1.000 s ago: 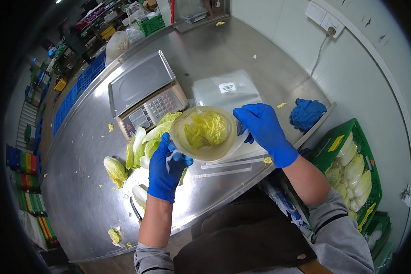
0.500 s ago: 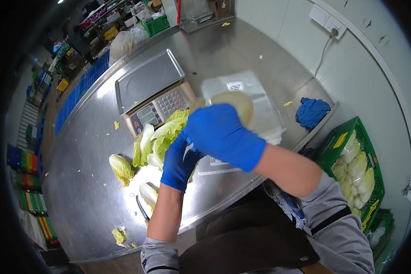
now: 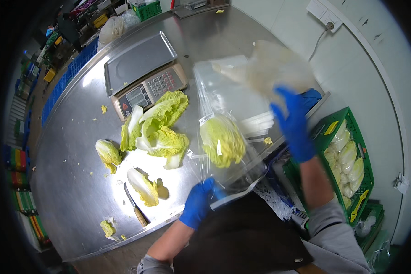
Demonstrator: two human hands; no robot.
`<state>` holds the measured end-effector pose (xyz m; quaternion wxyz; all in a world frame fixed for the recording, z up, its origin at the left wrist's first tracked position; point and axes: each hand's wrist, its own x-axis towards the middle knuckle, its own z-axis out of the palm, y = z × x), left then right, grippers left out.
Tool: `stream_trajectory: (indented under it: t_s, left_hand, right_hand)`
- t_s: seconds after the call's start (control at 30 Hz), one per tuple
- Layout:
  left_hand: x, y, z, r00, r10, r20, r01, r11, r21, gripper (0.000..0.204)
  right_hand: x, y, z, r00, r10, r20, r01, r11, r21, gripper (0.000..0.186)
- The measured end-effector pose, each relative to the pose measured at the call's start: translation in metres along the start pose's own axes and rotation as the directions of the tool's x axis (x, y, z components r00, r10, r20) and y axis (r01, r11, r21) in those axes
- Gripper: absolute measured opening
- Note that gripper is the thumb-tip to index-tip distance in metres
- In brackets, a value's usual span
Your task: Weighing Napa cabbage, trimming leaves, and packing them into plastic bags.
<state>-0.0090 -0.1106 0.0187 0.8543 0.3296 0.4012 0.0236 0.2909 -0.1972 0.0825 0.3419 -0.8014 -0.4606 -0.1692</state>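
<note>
A pale green napa cabbage (image 3: 221, 139) lies inside a clear plastic bag (image 3: 251, 171) at the table's near edge. The bag's open end faces me, and the fingers of my left hand (image 3: 198, 203) are closed on its rim. To the right, my right hand (image 3: 293, 121) is raised with fingers apart, somewhat blurred, and nothing shows in its grasp. Just beyond it is a pale beige, see-through thing (image 3: 278, 68), too smeared by motion to name. Both hands wear blue gloves. Loose cabbage leaves (image 3: 162, 130) lie left of the bagged cabbage.
A scale (image 3: 144, 75) stands behind the leaves, beside a stack of flat clear bags (image 3: 235, 89). A knife (image 3: 134, 205) and a small cabbage (image 3: 108, 155) lie to the left. Right of the table, a green crate (image 3: 324, 116) holds several cabbages.
My hands, earlier close together over the leaves, have parted. The right swung right and opened; the left came nearer me, onto the bag rim. The bagged cabbage now shows. The beige thing moved right.
</note>
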Motion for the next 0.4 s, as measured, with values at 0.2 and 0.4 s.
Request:
stream_trajectory:
  t_s: [0.2, 0.4]
  left_hand:
    - [-0.019, -0.071, -0.021, 0.973, -0.089, -0.212, 0.12, 0.983, 0.14, 0.029]
    - [-0.032, -0.09, -0.034, 0.945, 0.235, -0.226, -0.118, 0.893, 0.435, 0.028]
  right_hand:
    - [-0.142, -0.033, 0.077, 0.636, 0.429, 0.641, -0.66, 0.733, 0.165, 0.067]
    - [-0.11, -0.046, 0.081, 0.686, 0.248, 0.684, -0.482, 0.859, 0.171, 0.084]
